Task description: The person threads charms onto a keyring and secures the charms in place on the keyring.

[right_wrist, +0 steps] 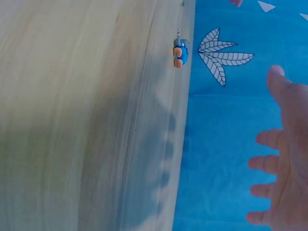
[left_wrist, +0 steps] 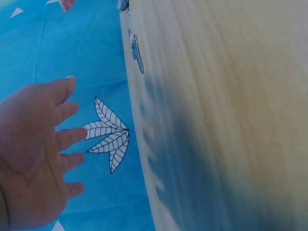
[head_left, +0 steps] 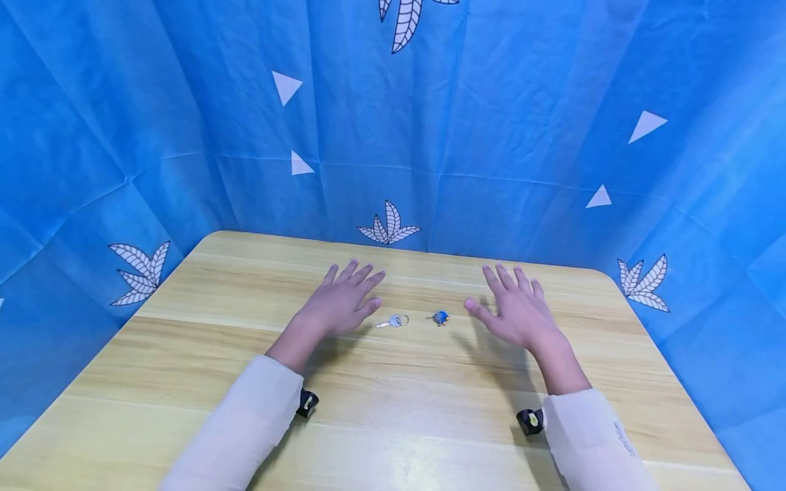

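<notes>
A silver key with a ring at one end lies on the wooden table, just right of my left hand. Farther right, a small blue and grey figure charm with a short chain lies nearer my right hand. Both hands hover above the tabletop with fingers spread and straight, holding nothing. In the left wrist view the key shows beyond the thumb side of the hand. The right wrist view shows orange parts on the charm; its chain points toward the key.
The light wooden table has rounded far corners. Blue cloth with white leaf and triangle prints hangs behind it and along both sides. A small black device sits at the left cuff, another black device at the right.
</notes>
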Action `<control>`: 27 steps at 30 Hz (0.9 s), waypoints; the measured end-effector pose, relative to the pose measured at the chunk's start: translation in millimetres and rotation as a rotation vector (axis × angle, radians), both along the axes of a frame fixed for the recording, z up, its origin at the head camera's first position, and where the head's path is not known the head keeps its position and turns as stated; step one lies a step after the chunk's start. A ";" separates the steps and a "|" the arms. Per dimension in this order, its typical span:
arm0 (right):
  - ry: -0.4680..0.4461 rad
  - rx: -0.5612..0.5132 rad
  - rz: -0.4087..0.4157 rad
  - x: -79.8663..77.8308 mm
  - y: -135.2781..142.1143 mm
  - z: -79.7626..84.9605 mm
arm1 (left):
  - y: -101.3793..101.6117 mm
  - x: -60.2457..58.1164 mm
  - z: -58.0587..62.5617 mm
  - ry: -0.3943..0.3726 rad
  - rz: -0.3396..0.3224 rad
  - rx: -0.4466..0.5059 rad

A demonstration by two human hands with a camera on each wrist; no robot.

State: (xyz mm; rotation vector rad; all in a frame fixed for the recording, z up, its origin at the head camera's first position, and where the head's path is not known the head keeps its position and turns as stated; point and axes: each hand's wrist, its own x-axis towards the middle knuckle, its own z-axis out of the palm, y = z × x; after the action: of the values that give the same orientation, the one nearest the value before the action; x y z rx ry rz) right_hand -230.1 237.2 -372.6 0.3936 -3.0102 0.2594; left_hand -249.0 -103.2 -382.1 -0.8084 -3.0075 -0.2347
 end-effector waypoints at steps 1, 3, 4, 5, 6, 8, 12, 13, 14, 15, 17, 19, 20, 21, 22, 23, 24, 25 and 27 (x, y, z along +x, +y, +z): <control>-0.005 0.000 0.014 -0.5 -1.1 0.3 | 1.2 -1.0 -0.2 -0.007 -0.006 -0.004; -0.015 -0.005 0.043 -1.5 -3.4 0.3 | 3.7 -3.5 -1.1 -0.023 -0.021 -0.020; -0.016 -0.006 0.058 -1.9 -4.8 0.1 | 5.1 -5.0 -1.6 -0.033 -0.028 -0.025; -0.019 -0.007 0.072 -2.3 -6.2 0.0 | 6.5 -6.5 -2.3 -0.042 -0.036 -0.034; -0.023 -0.013 0.083 -2.5 -7.8 -0.3 | 7.8 -8.3 -3.3 -0.044 -0.045 -0.045; -0.031 -0.022 0.101 -2.7 -11.1 -1.0 | 10.8 -11.7 -5.0 -0.047 -0.062 -0.061; -0.053 -0.014 0.126 -3.7 -18.2 -1.6 | 18.0 -16.8 -7.3 -0.039 -0.103 -0.086; -0.055 -0.005 0.134 -4.5 -20.2 -1.8 | 19.9 -17.6 -7.3 -0.045 -0.115 -0.082; -0.059 0.001 0.144 -5.4 -22.0 -2.0 | 21.8 -18.5 -7.7 -0.050 -0.129 -0.078; -0.061 0.008 0.153 -6.2 -23.9 -2.3 | 23.9 -19.2 -7.8 -0.057 -0.141 -0.075; -0.063 0.022 0.173 -8.3 -27.5 -3.6 | 27.5 -20.4 -8.3 -0.077 -0.164 -0.066; -0.065 0.031 0.196 -10.2 -31.1 -4.8 | 30.8 -22.2 -9.4 -0.093 -0.185 -0.051; -0.066 0.034 0.208 -10.8 -32.8 -5.3 | 32.3 -23.5 -10.6 -0.098 -0.193 -0.045; -0.066 0.039 0.218 -11.6 -34.6 -5.8 | 33.6 -24.9 -11.9 -0.104 -0.202 -0.035; -0.066 0.042 0.229 -12.5 -36.3 -6.1 | 34.9 -26.3 -13.4 -0.110 -0.213 -0.018; -0.067 0.046 0.239 -13.2 -38.1 -6.2 | 36.1 -28.0 -15.3 -0.114 -0.224 -0.005; -0.067 0.049 0.249 -13.8 -39.7 -6.3 | 37.3 -29.7 -17.2 -0.117 -0.237 0.010; -0.068 0.051 0.259 -14.5 -41.4 -6.2 | 38.6 -31.5 -19.3 -0.118 -0.249 0.021; -0.066 0.053 0.275 -16.6 -44.7 -6.8 | 41.2 -34.8 -22.9 -0.115 -0.276 0.042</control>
State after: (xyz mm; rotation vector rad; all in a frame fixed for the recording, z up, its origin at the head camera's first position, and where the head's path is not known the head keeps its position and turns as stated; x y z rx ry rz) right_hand -246.7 192.5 -379.4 0.8208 -3.0263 0.2156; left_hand -283.8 -61.9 -405.0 -1.2466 -2.9732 -0.3592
